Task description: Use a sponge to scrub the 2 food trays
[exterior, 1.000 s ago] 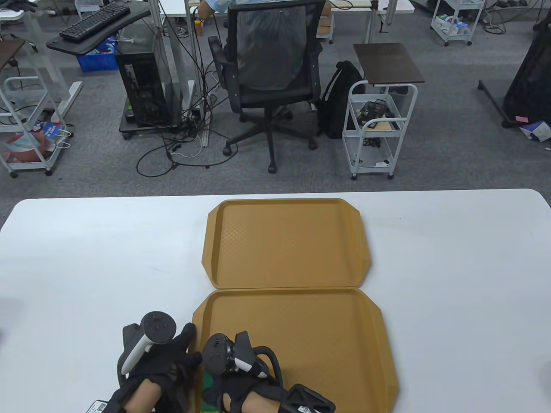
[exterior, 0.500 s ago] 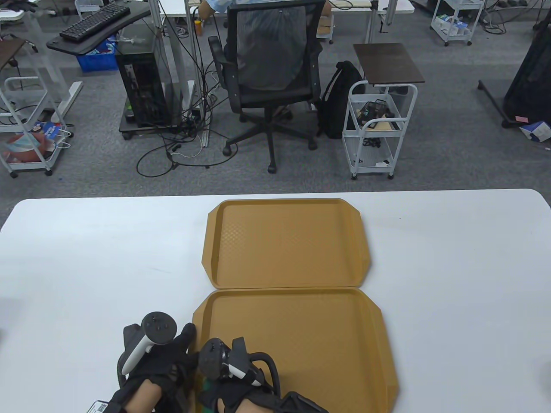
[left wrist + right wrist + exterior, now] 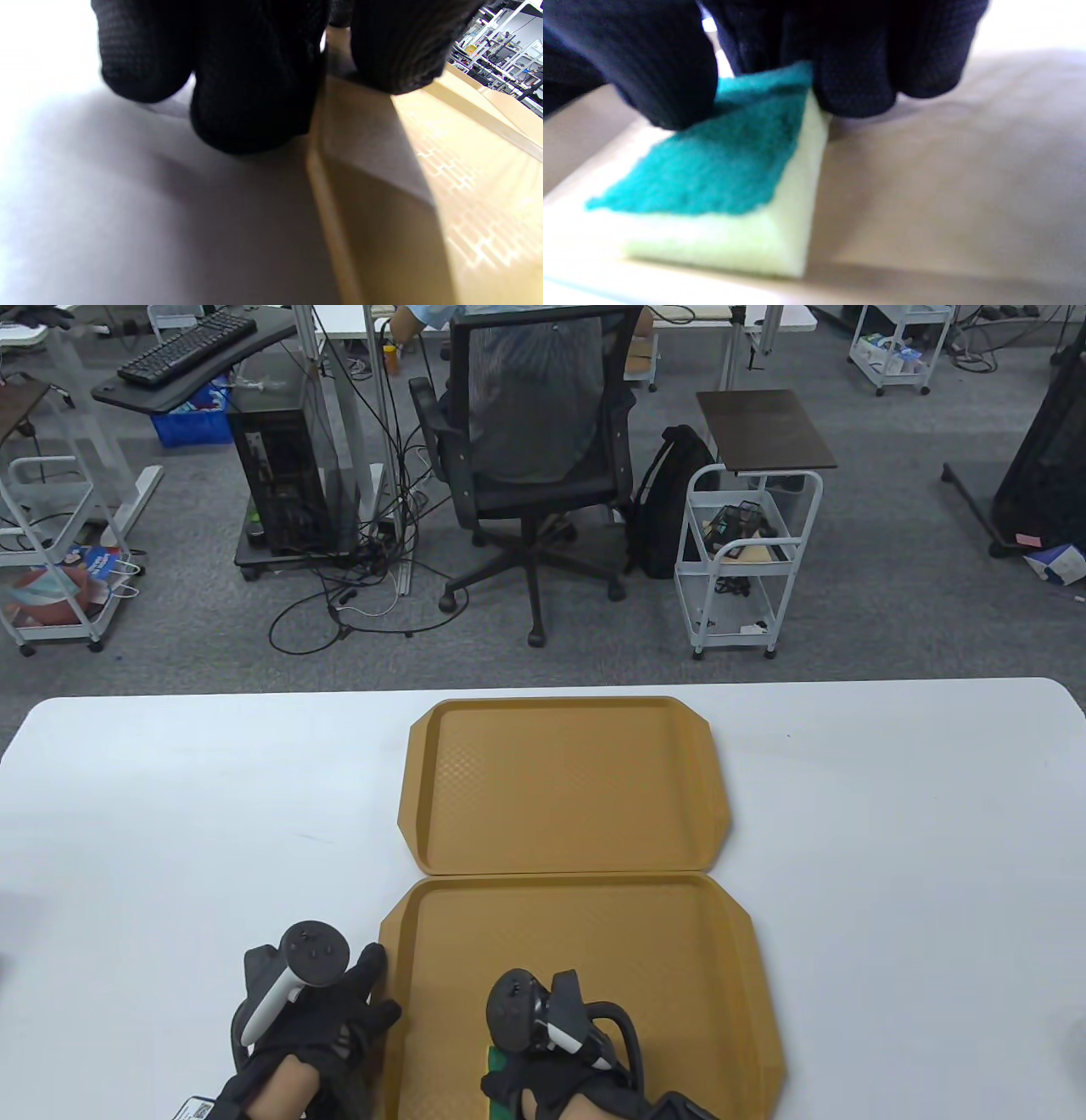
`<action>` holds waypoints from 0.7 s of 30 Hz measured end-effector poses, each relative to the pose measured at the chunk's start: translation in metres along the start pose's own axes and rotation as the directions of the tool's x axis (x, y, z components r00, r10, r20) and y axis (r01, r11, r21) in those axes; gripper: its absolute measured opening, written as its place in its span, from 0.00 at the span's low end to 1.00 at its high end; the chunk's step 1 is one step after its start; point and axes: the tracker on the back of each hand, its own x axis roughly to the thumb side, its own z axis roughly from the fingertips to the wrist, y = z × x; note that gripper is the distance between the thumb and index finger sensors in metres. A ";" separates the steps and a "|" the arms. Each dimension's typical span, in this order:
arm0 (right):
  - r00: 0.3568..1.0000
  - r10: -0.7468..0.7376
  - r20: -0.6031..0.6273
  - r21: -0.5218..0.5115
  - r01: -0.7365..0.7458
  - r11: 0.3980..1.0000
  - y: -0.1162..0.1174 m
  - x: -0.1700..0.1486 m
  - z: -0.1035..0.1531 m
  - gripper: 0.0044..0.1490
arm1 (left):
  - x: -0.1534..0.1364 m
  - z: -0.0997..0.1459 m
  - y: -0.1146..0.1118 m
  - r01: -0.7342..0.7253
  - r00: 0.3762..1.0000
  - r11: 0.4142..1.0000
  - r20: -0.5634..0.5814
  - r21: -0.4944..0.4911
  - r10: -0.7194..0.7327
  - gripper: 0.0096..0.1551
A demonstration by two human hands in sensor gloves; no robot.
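Two trays (image 3: 564,785) (image 3: 594,950), one sponge (image 3: 721,182) pinched by right hand (image 3: 543,1069); left hand (image 3: 327,1027) spread.

2 tan trays (image 3: 564,785) touching; sponge (image 3: 721,186) on nearer.

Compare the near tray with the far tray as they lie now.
The near tray has the right hand working the sponge on its floor; the far tray is bare. The left hand rests at the near tray's left rim; nothing touches the far tray. Both are tan, same shape, flat on the white table, edges meeting.
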 end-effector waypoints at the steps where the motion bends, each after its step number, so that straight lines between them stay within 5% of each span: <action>1: 1.000 0.002 -0.014 -0.004 -0.002 1.000 -0.002 -0.012 0.004 0.41 | 0.000 0.000 0.000 0.000 1.000 1.000 -0.001 0.000 0.000 0.45; 13: 0.986 0.017 -0.165 -0.050 -0.026 0.998 -0.023 -0.109 0.046 0.40 | 0.000 0.000 0.000 0.001 1.000 1.000 -0.006 0.001 -0.001 0.45; 21: 0.978 0.076 -0.196 -0.102 -0.098 0.990 -0.029 -0.141 0.065 0.39 | -0.001 0.000 -0.001 -0.014 1.000 1.000 -0.007 -0.006 0.014 0.45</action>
